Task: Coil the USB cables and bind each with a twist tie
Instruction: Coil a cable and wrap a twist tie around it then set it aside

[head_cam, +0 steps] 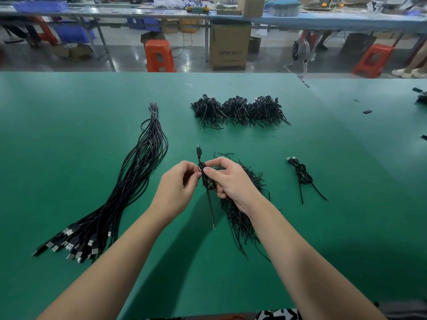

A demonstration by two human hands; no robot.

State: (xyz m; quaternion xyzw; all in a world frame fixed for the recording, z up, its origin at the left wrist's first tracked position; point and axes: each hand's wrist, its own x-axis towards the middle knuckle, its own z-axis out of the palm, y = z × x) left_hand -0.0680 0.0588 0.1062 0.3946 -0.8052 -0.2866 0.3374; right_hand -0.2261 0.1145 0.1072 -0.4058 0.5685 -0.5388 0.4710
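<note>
Both hands pinch one coiled USB cable above the green table.

Left hand (178, 181) and right hand (227, 179) grip the coiled cable (206, 179) at centre; twist ties (242, 218) piled beneath at 4 o'clock; loose cable bundle (129, 185) at 9; bound coils (238, 112) at 12; cardboard box (230, 46) beyond, contents unseen.

Your view caught only one print: dark lettering on the front of the cardboard box (229, 46) across the aisle, too blurred to read. Nothing else carried legible text.
</note>
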